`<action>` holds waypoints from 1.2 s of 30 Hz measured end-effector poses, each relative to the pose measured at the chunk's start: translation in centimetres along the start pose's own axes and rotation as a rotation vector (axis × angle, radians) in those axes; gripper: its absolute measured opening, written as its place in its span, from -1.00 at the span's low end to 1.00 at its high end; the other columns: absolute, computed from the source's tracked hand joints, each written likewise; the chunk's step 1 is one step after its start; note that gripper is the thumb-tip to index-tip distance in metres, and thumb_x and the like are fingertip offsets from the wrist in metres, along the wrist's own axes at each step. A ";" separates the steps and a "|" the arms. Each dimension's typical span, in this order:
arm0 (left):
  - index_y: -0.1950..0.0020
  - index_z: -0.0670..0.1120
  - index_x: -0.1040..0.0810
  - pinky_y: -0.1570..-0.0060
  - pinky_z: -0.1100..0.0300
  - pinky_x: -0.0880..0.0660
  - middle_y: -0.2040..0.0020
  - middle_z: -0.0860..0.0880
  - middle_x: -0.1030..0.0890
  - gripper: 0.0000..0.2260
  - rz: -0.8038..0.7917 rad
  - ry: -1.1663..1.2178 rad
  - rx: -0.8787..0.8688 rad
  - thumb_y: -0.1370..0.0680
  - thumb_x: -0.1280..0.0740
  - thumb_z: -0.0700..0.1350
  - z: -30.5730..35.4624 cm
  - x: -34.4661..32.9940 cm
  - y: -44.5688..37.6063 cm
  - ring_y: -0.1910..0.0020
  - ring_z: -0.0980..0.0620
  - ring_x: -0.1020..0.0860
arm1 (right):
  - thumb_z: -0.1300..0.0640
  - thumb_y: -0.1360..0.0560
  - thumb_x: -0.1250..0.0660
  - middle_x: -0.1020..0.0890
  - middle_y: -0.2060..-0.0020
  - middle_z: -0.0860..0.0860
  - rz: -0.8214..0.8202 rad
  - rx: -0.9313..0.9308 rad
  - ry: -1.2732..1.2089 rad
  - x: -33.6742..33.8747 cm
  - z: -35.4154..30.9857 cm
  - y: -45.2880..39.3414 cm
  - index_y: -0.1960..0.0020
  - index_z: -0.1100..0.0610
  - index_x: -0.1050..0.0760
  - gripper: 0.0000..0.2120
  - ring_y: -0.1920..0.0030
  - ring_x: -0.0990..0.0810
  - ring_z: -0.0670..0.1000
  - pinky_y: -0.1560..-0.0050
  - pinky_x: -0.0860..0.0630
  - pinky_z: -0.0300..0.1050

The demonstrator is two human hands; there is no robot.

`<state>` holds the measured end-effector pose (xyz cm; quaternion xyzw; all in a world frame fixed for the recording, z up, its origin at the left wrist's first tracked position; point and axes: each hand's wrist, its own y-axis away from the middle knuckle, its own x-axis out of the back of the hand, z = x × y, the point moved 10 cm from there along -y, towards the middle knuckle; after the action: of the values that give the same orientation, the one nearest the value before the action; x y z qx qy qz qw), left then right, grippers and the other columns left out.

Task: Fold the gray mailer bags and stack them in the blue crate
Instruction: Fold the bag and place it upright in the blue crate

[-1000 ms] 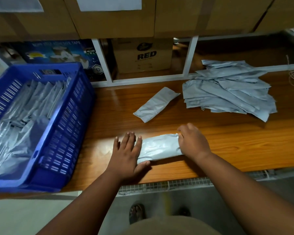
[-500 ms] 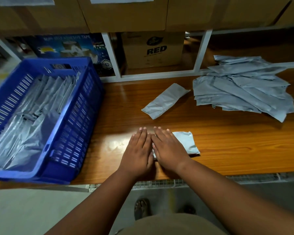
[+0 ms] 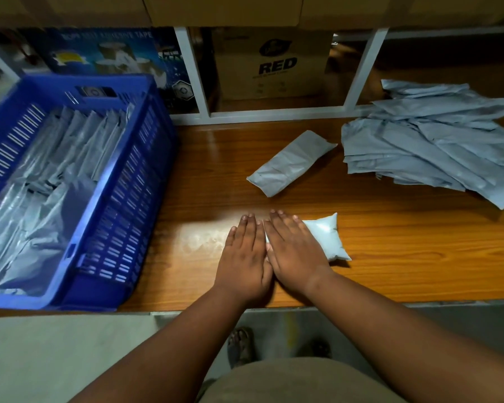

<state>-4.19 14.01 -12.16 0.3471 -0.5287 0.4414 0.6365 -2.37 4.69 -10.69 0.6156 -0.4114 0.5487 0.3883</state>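
Right hand point(image 3: 296, 251) now atop folded bag point(image 3: 326, 238).

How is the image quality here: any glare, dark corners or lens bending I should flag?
Head view: a pale glare patch lies on the wooden table just left of the left hand; the folded bag under the right hand looks washed out; the blue crate is slightly soft; the shelf frame leans from wide-angle distortion; the top boxes are dim.

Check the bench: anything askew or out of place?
Mostly tidy. One folded mailer bag lies alone at an angle mid-bench, not in the blue crate. The unfolded pile is fanned loosely, and the bag under both hands puffs with trapped air.
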 end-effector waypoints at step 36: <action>-0.70 -0.09 -0.20 -0.62 -0.26 -0.06 -0.70 -0.18 -0.19 -0.39 -0.068 -0.094 0.069 -0.69 0.01 0.15 2.7 0.8 -2.2 -0.70 -0.18 -0.08 | 0.00 -0.72 -0.11 -0.27 -0.67 0.10 -0.001 0.037 -0.069 0.8 3.3 1.7 -0.67 0.10 -0.25 -0.46 -0.70 -0.13 0.10 -0.70 0.06 0.19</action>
<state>-3.07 10.90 -10.82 0.4067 -0.5305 0.4207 0.6133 -2.76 0.90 -10.20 0.6414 -0.4140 0.5345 0.3625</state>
